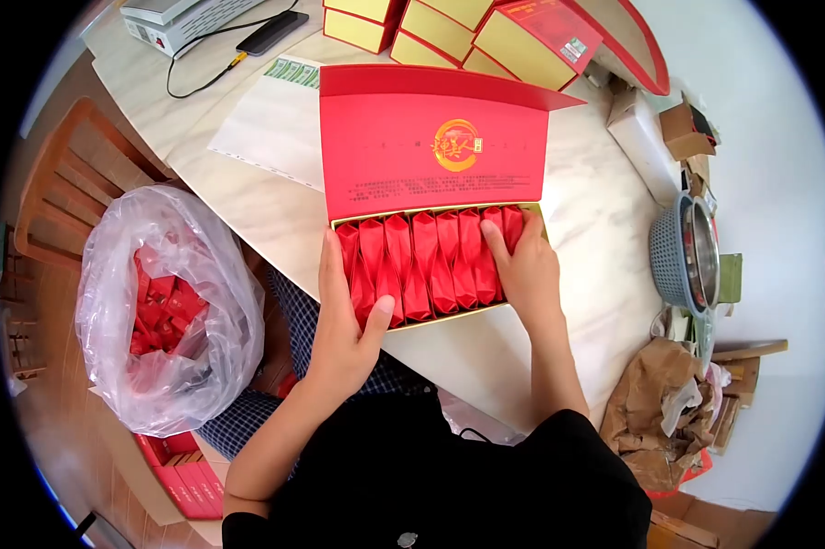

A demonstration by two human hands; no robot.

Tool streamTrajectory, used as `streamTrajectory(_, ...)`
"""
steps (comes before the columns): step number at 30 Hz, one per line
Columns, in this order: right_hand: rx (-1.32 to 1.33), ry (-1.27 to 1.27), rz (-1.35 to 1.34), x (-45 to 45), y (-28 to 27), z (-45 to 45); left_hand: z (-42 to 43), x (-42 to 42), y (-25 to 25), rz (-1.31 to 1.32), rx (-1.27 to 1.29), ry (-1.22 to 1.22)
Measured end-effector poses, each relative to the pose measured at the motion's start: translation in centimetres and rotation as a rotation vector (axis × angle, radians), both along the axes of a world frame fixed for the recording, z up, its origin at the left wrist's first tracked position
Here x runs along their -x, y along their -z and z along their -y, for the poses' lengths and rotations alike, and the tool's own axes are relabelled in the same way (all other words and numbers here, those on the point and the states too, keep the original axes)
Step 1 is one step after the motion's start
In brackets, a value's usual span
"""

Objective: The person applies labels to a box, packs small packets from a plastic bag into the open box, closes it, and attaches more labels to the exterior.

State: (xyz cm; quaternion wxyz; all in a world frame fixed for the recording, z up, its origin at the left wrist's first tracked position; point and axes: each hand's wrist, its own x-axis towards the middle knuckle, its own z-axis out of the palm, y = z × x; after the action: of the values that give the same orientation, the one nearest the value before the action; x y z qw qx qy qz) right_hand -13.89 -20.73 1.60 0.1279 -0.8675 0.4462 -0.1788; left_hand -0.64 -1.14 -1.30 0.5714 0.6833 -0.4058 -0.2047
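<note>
I see one rectangular red cardboard box (385, 128) between left hand (341, 331) and right hand (529, 272), gripping its nine- and three-o'clock ends.

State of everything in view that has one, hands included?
Gift box: lid open
Red packets: in a row inside the box
Left hand: at the box's left side
Right hand: at the right end, thumb over packets
Plastic bag: mouth open
Black phone-shaped device: lying flat
Floor carton: open
Far boxes: stacked
</note>
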Motion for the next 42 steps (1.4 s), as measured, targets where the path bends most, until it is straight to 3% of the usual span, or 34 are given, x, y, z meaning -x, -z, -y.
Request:
streamTrajectory(6, -0.066, -0.001, -0.143, -1.3, -0.5, -1.1, -0.4, -0.2, 0.0, 0.166, -0.001, 0.023)
streamTrajectory(10, -0.152, -0.013, -0.04, -0.9, 1.4, -0.3, -0.5, 0.1, 0.1, 0.146, 0.002, -0.014)
streamTrajectory(12, -0.12, -0.187, 0.024, -1.7, 0.2, -0.9, -1.1, 0.1, 0.7, 0.06, 0.11, -0.072)
streamTrajectory(14, -0.181, -0.169, 0.049, -1.1, 0.9, -0.1, -2.4, -0.7, 1.3, -0.201, 0.23, -0.004)
streamTrajectory(15, -0.121, -0.126, -0.034, -1.0, 0.9, 0.1, -3.6, -0.9, 1.4, -0.324, 0.261, -0.072)
streamTrajectory(18, 0.115, 0.047, -0.42, -2.7, -1.7, -1.6, -8.3, -2.8, 2.9, -0.23, 0.284, -0.239)
streamTrajectory(19, 0.288, 0.045, -0.39, -3.7, -2.2, -3.0, -9.7, -3.4, 3.6, -0.251, 0.334, -0.345)
streamTrajectory(20, 0.295, 0.025, -0.398, -5.3, -2.6, -4.8, -11.9, -4.0, 4.0, -0.259, 0.338, -0.428)
streamTrajectory(22, 0.257, -0.296, 0.156, -9.4, -3.4, -8.5, -14.5, -4.6, 6.0, -0.508, 0.355, -0.552)
streamTrajectory(25, -0.135, -0.727, 0.33, -17.2, -1.3, -18.6, -18.2, -5.2, 8.6, -0.522, 0.455, -0.765)
streamTrajectory(26, -0.299, -0.895, 0.27, -20.0, -0.2, -23.1, -19.3, -5.0, 9.4, -0.579, 0.483, -0.797)
streamTrajectory(28, -0.435, -1.161, 0.131, -25.2, 5.9, -27.8, -21.6, -4.4, 9.3, -0.647, 0.478, -0.876)
streamTrajectory(29, -0.687, -1.15, 0.052, -28.2, 11.3, -29.2, -22.5, -3.9, 9.5, -0.644, 0.501, -0.914)
streamTrajectory(30, -0.76, -1.127, 0.024, -30.7, 15.7, -31.0, -23.3, -3.4, 9.8, -0.657, 0.489, -0.941)
streamTrajectory(33, -0.594, -1.11, -0.128, -35.9, 22.2, -35.7, -25.5, -2.0, 10.4, -0.681, 0.499, -1.039)
streamTrajectory(34, -0.533, -1.169, -0.028, -37.1, 23.6, -36.9, -26.1, -1.6, 10.6, -0.7, 0.503, -1.068)
streamTrajectory(35, -0.474, -1.22, 0.076, -37.5, 23.5, -38.6, -26.7, -1.3, 10.8, -0.701, 0.506, -1.102)
streamTrajectory(38, -0.381, -1.31, 0.024, -38.8, 22.8, -41.7, -27.5, -0.9, 11.6, -0.726, 0.545, -1.163)
streamTrajectory(40, -0.034, -1.405, -0.039, -40.4, 24.2, -42.9, -27.5, -1.2, 11.8, -0.733, 0.555, -1.164)
streamTrajectory(42, 0.113, -1.441, -0.046, -41.5, 24.2, -43.3, -27.5, -1.5, 11.9, -0.737, 0.561, -1.145)
